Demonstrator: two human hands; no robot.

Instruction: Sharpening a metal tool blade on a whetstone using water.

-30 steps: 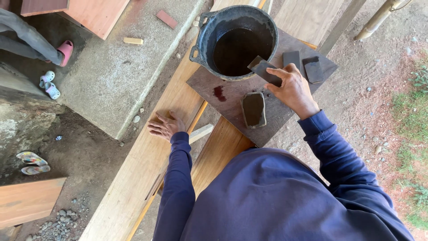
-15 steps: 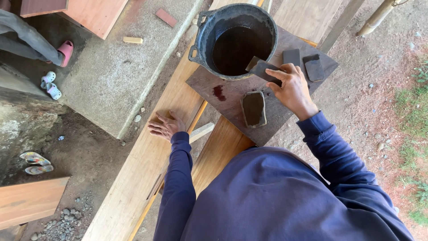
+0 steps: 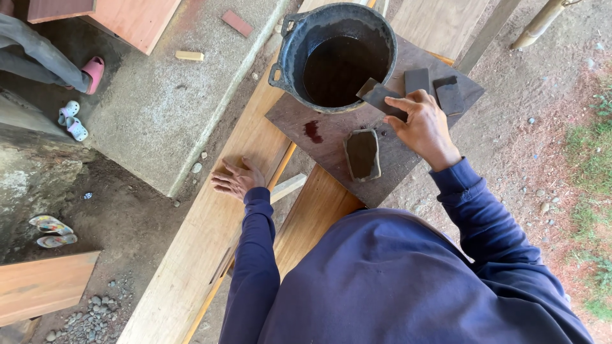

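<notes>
My right hand (image 3: 422, 125) holds a dark flat sanding piece (image 3: 377, 97) at the rim of a black bucket (image 3: 288, 48) that holds dark liquid. The bucket stands on a dark square board (image 3: 331, 150). My left hand (image 3: 237, 179) lies flat, fingers spread, on a long light wooden plank (image 3: 204, 242). A small oblong dark tray (image 3: 362, 154) sits on the board just below my right hand. Two more dark flat pieces (image 3: 440, 89) lie on the board to the right of the bucket.
A concrete slab (image 3: 159, 95) lies to the left with small wood offcuts (image 3: 190, 56) on it. Sandals (image 3: 52, 230) and small shoes (image 3: 71, 120) sit on the dirt at left. A bamboo pole (image 3: 539, 25) leans at top right. Gravel and grass are on the right.
My right hand with the sanding piece has shifted slightly at the bucket rim. The left hand stays flat on the plank.
</notes>
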